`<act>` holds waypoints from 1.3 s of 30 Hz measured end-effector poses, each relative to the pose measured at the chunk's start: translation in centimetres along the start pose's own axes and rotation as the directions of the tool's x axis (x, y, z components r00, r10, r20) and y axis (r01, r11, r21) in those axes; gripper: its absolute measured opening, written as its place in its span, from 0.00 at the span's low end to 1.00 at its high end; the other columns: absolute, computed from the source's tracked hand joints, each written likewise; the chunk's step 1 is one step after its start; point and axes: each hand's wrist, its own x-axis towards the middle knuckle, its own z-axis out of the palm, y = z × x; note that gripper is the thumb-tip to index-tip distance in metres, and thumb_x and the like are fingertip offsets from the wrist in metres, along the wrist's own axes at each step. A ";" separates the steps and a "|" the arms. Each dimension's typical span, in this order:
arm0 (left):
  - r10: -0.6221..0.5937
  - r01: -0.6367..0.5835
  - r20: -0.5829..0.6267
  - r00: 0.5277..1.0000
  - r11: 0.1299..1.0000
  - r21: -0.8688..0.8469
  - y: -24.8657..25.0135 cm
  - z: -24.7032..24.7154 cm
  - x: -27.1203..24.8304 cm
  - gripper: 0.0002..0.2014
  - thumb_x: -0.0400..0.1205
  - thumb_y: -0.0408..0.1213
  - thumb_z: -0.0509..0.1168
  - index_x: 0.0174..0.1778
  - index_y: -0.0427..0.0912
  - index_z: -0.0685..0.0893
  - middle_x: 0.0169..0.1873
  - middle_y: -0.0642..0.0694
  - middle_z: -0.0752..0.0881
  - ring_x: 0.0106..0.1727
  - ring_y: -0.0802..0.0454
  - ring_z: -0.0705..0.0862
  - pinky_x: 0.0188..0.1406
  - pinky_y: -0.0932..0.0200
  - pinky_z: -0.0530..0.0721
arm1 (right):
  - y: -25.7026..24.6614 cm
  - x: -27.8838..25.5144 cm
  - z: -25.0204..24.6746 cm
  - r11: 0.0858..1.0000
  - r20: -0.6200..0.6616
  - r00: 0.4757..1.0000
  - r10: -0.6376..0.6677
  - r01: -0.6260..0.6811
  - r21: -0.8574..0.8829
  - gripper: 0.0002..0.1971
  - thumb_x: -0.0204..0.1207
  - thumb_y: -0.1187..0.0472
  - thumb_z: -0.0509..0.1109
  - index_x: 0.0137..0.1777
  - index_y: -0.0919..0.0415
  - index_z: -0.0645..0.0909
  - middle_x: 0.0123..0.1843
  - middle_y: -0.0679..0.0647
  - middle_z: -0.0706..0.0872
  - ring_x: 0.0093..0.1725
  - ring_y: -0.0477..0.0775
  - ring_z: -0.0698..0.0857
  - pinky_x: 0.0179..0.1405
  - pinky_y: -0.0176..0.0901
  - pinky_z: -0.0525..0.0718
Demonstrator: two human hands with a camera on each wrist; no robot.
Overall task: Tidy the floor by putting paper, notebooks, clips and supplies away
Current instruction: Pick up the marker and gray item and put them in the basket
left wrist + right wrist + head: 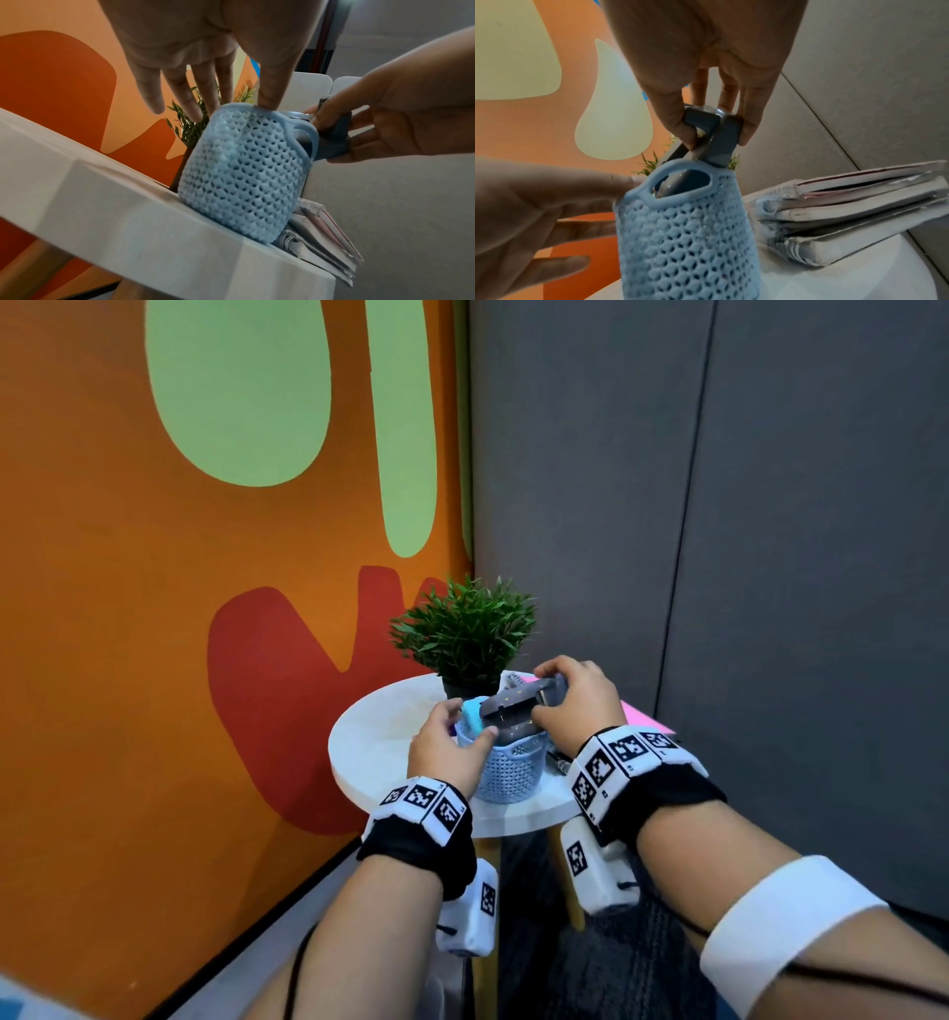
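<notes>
A light-blue mesh basket [506,770] [244,172] [685,233] stands on a round white table [369,737]. My right hand [580,706] [706,50] grips a grey stapler [518,708] [711,134] by its rear end. The stapler's front end dips into the basket's mouth, slanting. My left hand [447,747] [195,50] steadies the basket: the thumb presses on its near rim and the straight fingers reach along its left side. A cyan item [471,716] pokes out of the basket.
A stack of spiral notebooks and papers [847,213] [326,239] lies on the table right of the basket, with pink paper [644,719] behind my right wrist. A potted green plant [467,629] stands just behind the basket. Orange and grey walls meet in the corner.
</notes>
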 end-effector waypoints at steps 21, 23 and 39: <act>0.070 -0.080 0.058 0.996 0.975 0.207 -0.9 0.2 -0.1 0.13 0.80 0.55 0.64 0.49 0.51 0.85 0.71 0.52 0.78 0.72 0.43 0.74 0.65 0.53 0.74 | -0.6 2.5 3.5 0.937 0.291 0.927 -0.235 0.296 -0.186 0.25 0.81 0.69 0.60 0.77 0.54 0.69 0.84 0.50 0.58 0.79 0.53 0.67 0.71 0.34 0.65; 0.080 -0.084 0.027 0.996 0.978 0.191 -0.9 0.2 -0.2 0.13 0.79 0.54 0.64 0.49 0.49 0.83 0.61 0.51 0.83 0.65 0.43 0.77 0.58 0.52 0.78 | -0.5 2.0 4.4 0.941 0.327 0.921 -0.211 0.282 -0.188 0.31 0.79 0.70 0.61 0.81 0.52 0.61 0.86 0.50 0.48 0.82 0.56 0.60 0.74 0.47 0.70; 0.064 -0.053 -0.029 0.998 0.956 0.288 0.4 0.2 -1.2 0.19 0.81 0.51 0.64 0.66 0.48 0.78 0.76 0.45 0.68 0.77 0.43 0.65 0.73 0.48 0.68 | 2.8 -2.9 1.4 0.967 0.173 0.960 -0.222 0.239 -0.087 0.13 0.77 0.59 0.68 0.61 0.52 0.83 0.74 0.50 0.73 0.71 0.53 0.75 0.72 0.46 0.72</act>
